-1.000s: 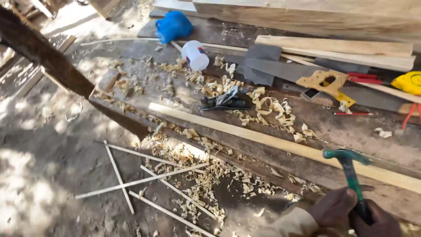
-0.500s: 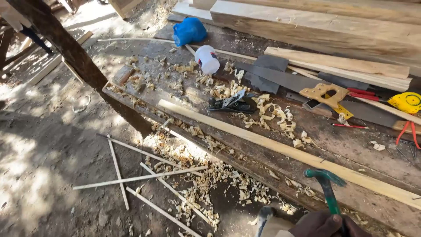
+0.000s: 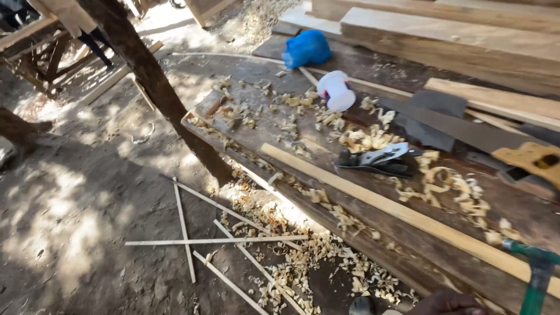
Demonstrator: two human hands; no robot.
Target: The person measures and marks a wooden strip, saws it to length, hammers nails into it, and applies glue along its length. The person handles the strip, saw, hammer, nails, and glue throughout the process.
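Observation:
A green-handled hammer (image 3: 538,274) stands upright at the bottom right, and its handle runs out of the frame. Only the top of my right hand (image 3: 446,303) shows at the bottom edge beside it; the grip itself is hidden below the frame. My left hand is not in view. On the dark workbench (image 3: 513,221) just beyond the hammer lies a long pale wooden strip (image 3: 408,216). Past that sit a metal hand plane (image 3: 379,158) and a handsaw (image 3: 466,133) with a yellow wooden handle.
Curled wood shavings (image 3: 361,140) cover the bench and the dirt below it. Thin wooden sticks (image 3: 216,239) lie crossed on the ground. A dark leaning post (image 3: 157,93) stands left of the bench. A white bottle (image 3: 337,90), a blue bag (image 3: 307,48) and stacked planks (image 3: 455,35) lie farther back.
The view has swung left and closer to the bench. The hammer and my right hand have slid toward the bottom right edge, so less of the hand shows.

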